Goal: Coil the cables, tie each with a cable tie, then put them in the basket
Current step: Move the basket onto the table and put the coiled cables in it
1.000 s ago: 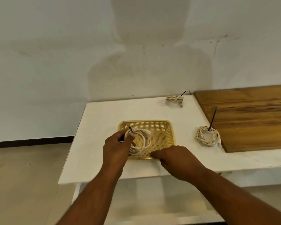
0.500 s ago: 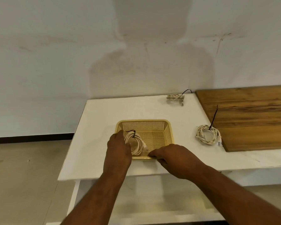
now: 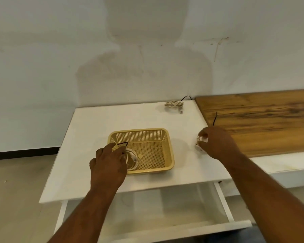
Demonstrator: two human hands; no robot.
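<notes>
Gripping the right coil (image 3: 199, 146) on the bench (image 3: 95, 130), the right hand (image 3: 216, 145) curls round it; the left hand (image 3: 109, 162), fingers relaxed, touches the left coil (image 3: 132, 159) inside the basket (image 3: 171, 153).

First coil (image 3: 132, 159) in basket (image 3: 151, 171) — second coil (image 3: 198, 145), seemingly, right of it

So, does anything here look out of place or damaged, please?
Nothing is spilled or broken. The only oddity: long black cable-tie tails stick out untrimmed from the cream coiled cable in the yellow mesh basket and the coil the right hand holds.
</notes>
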